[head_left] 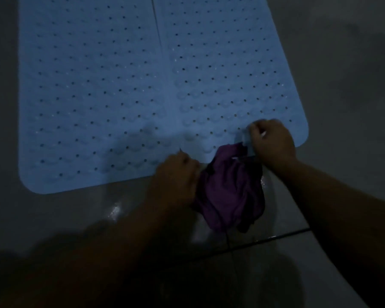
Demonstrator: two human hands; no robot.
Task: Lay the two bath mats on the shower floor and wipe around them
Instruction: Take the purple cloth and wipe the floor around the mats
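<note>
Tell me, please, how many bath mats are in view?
2. The left mat and the right mat lie side by side on the floor; their far ends are cut off.

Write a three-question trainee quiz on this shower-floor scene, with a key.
1. True or false: the two blue mats lie side by side.
2. Which hand grips the purple cloth? A) left hand B) right hand
3. Fill in: the right hand pinches the near ___ of the right mat.

Key: 1 true; 2 A; 3 edge.
</note>
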